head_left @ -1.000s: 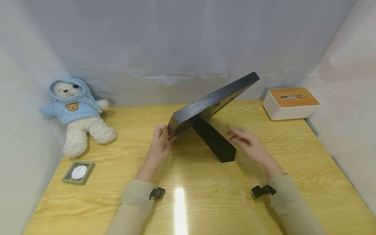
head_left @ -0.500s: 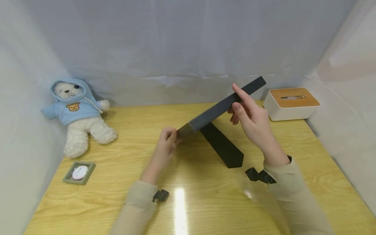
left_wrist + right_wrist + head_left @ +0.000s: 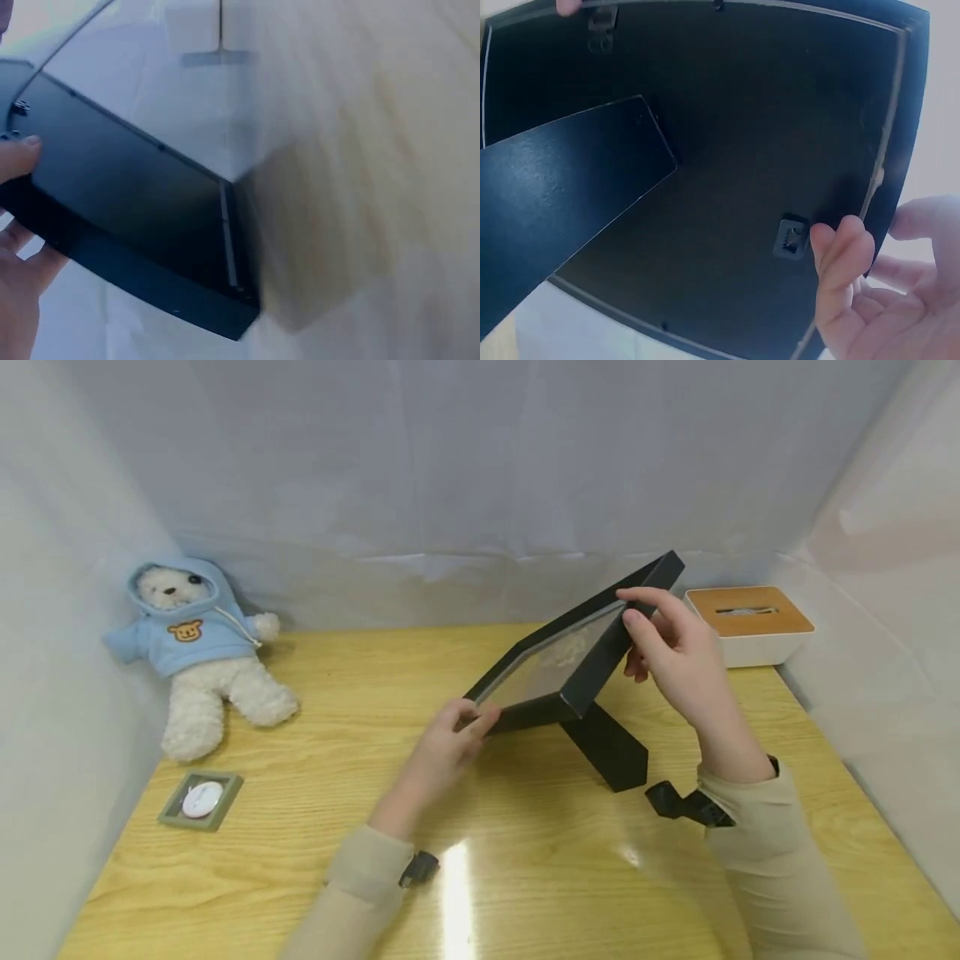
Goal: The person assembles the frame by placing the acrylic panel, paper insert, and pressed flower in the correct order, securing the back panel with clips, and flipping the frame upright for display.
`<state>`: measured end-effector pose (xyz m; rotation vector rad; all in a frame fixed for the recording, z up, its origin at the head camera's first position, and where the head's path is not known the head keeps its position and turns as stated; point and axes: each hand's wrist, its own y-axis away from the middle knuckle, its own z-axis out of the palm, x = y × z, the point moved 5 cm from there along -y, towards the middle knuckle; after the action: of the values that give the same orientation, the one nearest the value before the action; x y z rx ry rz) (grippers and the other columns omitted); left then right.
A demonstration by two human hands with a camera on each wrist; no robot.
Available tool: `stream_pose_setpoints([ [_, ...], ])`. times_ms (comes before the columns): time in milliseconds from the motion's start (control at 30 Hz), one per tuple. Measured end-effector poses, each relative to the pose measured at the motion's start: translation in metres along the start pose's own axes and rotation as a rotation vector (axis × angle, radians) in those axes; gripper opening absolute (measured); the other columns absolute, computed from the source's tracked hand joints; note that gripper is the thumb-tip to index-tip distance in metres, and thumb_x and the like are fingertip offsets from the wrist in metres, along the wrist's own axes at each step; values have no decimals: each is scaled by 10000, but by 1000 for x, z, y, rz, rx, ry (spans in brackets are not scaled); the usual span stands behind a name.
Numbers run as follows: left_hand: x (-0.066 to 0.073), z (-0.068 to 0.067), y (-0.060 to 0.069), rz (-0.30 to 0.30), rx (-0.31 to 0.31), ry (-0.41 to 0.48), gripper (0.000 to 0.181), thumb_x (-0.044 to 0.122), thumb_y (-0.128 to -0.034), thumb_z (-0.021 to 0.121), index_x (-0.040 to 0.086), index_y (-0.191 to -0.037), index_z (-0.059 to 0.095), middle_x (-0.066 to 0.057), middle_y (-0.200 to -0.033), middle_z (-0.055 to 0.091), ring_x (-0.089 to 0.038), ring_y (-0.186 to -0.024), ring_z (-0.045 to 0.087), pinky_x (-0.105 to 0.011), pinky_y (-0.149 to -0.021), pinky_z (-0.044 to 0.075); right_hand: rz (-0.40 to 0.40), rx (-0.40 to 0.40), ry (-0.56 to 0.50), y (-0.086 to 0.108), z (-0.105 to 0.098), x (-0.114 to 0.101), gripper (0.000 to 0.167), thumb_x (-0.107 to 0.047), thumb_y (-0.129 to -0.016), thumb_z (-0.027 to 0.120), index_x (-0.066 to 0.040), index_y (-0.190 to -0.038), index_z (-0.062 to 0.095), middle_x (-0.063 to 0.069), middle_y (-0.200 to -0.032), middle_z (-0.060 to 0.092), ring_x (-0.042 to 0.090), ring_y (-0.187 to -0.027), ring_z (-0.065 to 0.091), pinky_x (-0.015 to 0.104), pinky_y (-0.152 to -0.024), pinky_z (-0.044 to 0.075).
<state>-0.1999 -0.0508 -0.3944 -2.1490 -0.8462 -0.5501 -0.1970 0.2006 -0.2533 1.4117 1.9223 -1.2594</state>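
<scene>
A black picture frame [image 3: 600,675] is held tilted over the table, its glazed front partly facing up in the head view. The left hand [image 3: 444,750] pinches its left edge, thumb on one face and fingers on the other. On the opposite side, the right hand [image 3: 681,664] grips the right edge, with fingers reaching behind. A black easel leg [image 3: 609,752] sticks out from the back toward the tabletop; whether it touches is unclear. In the right wrist view the dark back panel [image 3: 735,112] shows a small metal hanger [image 3: 790,238] close to the right hand's fingertips.
A white plush bear [image 3: 198,643] in a blue hoodie leans at the left back. In front of it lies a small green frame [image 3: 180,814] with a round white disc. A tissue box [image 3: 750,652] with a wooden lid stands at the right back, behind the right hand.
The right hand has risen from beside the easel leg and taken hold of the frame's right edge. The frame has turned so its front shows, while the left hand moved rightward with it.
</scene>
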Motion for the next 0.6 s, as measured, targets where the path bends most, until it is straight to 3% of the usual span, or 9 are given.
stream_pose_setpoints([
  [100,18,4,-1,317,58,-249,793,-40,-893,568,380,-1486,252,-112,-923,511,-210,-780,473,-324,-653,455,40,-7,72,-1,-6,3,365,-315,-996,504,-189,-1334,564,114,-654,548,212,-526,530,276,-487,455],
  [200,29,10,-2,425,111,-353,846,-8,-911,536,404,-1523,124,-68,-861,512,-176,-727,457,-281,-586,440,72,-39,143,0,-11,5,400,-375,-992,492,-239,-1365,536,107,-662,499,227,-533,480,299,-483,401],
  [267,36,13,-2,466,132,-406,771,24,-932,490,377,-1527,149,-45,-831,500,-153,-695,432,-249,-548,417,80,-61,191,0,-14,4,419,-404,-992,476,-258,-1383,517,102,-666,464,229,-539,435,319,-494,361],
  [367,46,20,-3,487,140,-455,676,41,-916,490,328,-1500,304,-21,-820,486,-125,-666,403,-206,-512,389,85,-87,272,1,-18,2,440,-423,-997,451,-257,-1402,497,86,-650,423,216,-530,373,340,-501,310],
  [500,54,29,-4,470,146,-498,618,32,-866,521,308,-1418,470,5,-802,463,-106,-632,375,-177,-467,336,90,-86,374,5,-24,0,456,-443,-993,437,-236,-1392,515,68,-608,422,212,-490,368,338,-475,307],
  [600,58,34,-5,457,162,-522,629,30,-866,525,330,-1416,467,10,-792,455,-106,-614,362,-169,-434,297,89,-68,442,8,-28,-2,466,-463,-987,428,-228,-1373,538,57,-606,446,212,-489,388,335,-475,315],
])
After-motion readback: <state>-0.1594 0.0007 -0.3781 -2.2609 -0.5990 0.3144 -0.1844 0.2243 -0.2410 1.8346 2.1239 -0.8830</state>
